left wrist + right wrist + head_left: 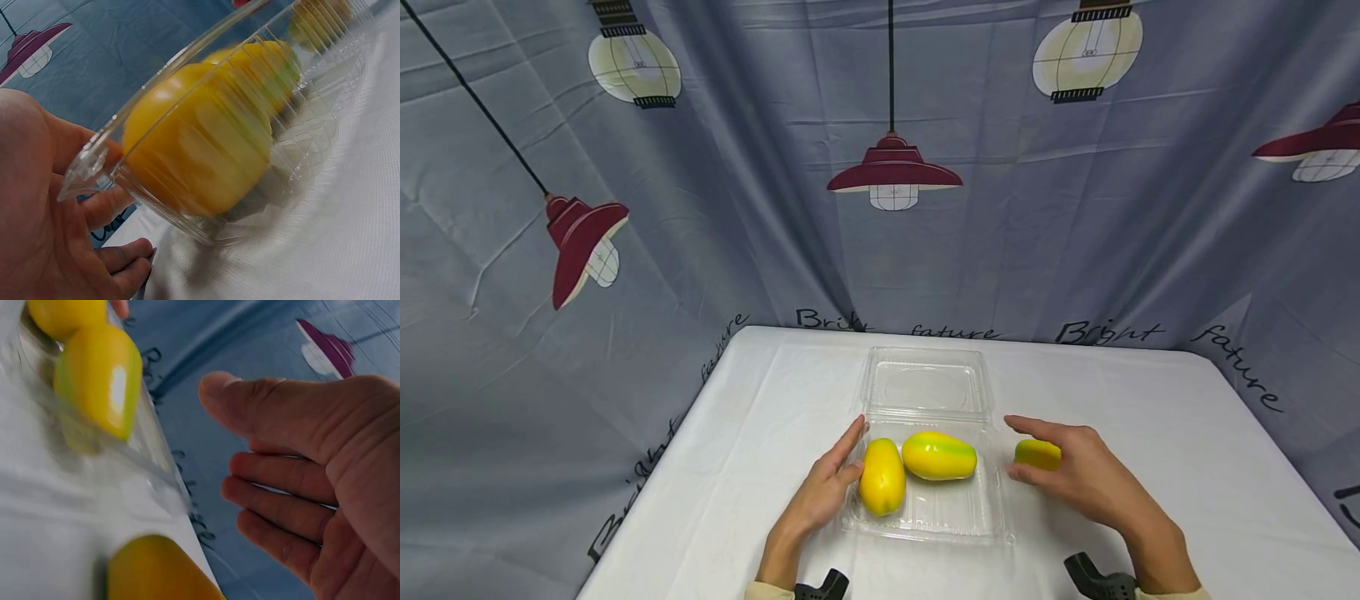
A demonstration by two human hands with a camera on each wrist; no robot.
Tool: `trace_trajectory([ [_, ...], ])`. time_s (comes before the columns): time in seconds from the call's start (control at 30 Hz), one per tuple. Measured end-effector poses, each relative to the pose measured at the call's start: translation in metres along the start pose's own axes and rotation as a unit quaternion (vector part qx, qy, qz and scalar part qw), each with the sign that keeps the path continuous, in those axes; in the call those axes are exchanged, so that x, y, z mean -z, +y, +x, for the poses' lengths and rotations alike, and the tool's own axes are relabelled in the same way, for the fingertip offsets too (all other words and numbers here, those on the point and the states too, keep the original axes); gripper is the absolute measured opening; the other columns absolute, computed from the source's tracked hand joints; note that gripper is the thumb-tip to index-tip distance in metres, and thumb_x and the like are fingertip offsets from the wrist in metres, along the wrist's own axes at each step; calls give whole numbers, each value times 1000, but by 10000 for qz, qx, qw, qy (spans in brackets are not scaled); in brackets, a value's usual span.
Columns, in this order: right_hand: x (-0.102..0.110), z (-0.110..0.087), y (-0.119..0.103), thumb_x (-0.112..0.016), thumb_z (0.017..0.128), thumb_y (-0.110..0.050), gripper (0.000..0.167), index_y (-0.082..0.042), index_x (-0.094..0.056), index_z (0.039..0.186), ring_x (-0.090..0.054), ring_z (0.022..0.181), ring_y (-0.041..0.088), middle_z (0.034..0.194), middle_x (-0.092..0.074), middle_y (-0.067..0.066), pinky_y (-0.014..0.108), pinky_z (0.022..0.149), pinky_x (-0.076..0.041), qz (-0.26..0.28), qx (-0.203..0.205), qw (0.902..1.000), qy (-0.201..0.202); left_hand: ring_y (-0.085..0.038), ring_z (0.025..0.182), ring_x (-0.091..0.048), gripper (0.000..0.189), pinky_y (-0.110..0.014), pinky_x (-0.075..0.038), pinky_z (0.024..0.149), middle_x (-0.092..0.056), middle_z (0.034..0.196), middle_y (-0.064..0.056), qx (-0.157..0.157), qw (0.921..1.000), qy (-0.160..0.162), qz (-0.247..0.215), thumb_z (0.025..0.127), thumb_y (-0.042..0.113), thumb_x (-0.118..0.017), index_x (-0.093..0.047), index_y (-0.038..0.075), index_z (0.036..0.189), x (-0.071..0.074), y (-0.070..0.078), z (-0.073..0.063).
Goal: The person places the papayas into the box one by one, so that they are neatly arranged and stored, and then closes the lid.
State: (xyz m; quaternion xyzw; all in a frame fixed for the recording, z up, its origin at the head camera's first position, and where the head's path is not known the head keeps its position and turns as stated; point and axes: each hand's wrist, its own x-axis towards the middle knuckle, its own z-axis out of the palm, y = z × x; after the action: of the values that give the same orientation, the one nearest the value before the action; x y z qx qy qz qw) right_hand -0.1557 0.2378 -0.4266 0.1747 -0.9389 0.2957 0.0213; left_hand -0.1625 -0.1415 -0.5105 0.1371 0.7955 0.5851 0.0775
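Observation:
A clear plastic clamshell box [955, 512] lies with its lid [928, 362] laid back. Two yellow mango-like fruits tinged green sit in its base, one upright fruit [882, 477] at the left and one sideways fruit [939, 456] behind it. My left hand [820, 492] rests at the box's left side, its fingers by the rim; the left wrist view shows the fingers [106, 206] loosely extended there. To the right of the box, my right hand [1090, 471] hovers around a third yellow fruit [159, 572], thumb and fingers apart. In the right wrist view, a gap separates hand and fruit.
A white cloth covers the table [775, 400]. Behind it hangs a grey-blue curtain [737, 208] printed with lamps and lettering. Dark wrist mounts [1097, 577] show at both wrists along the bottom of the head view.

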Motion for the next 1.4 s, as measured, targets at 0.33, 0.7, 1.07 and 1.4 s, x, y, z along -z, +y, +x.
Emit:
trace_trajectory([
  [0.33, 19, -22, 22, -92, 87, -45, 68, -20, -71, 147, -66, 136, 42, 144, -74, 4, 70, 109, -52, -94, -366, 9991, 210, -40, 170, -18, 69, -64, -9, 136, -32, 179, -16, -40, 10000, 33, 14, 110, 5, -47, -25, 9, 175, 1, 1, -3],
  [0.7, 31, -47, 56, -93, 85, -47, 75, -14, -69, 148, -67, 131, 51, 146, -72, 14, 75, 101, -52, -343, -725, 9965, 246, -37, 170, -19, 69, -62, -11, 137, -32, 179, -15, 9, 10000, 24, 49, 110, 6, -45, -23, 10, 176, 1, -1, -1],
  [1.07, 22, -53, 79, -91, 88, -45, 76, -12, -66, 152, -66, 133, 50, 149, -70, 16, 71, 104, -52, -151, -972, 9951, 111, -41, 169, -20, 68, -67, -12, 136, -33, 179, -15, -79, 9999, 20, 118, 111, 9, -46, -24, 11, 176, 2, -2, -1],
  [1.4, 5, -50, 90, -93, 88, -42, 75, -10, -67, 150, -66, 135, 47, 148, -71, 14, 45, 103, -63, 124, -1001, 9948, 126, -40, 168, -22, 68, -68, -14, 134, -34, 178, -14, -264, 9996, -38, 102, 111, 12, -48, -26, 14, 176, 3, -11, 0],
])
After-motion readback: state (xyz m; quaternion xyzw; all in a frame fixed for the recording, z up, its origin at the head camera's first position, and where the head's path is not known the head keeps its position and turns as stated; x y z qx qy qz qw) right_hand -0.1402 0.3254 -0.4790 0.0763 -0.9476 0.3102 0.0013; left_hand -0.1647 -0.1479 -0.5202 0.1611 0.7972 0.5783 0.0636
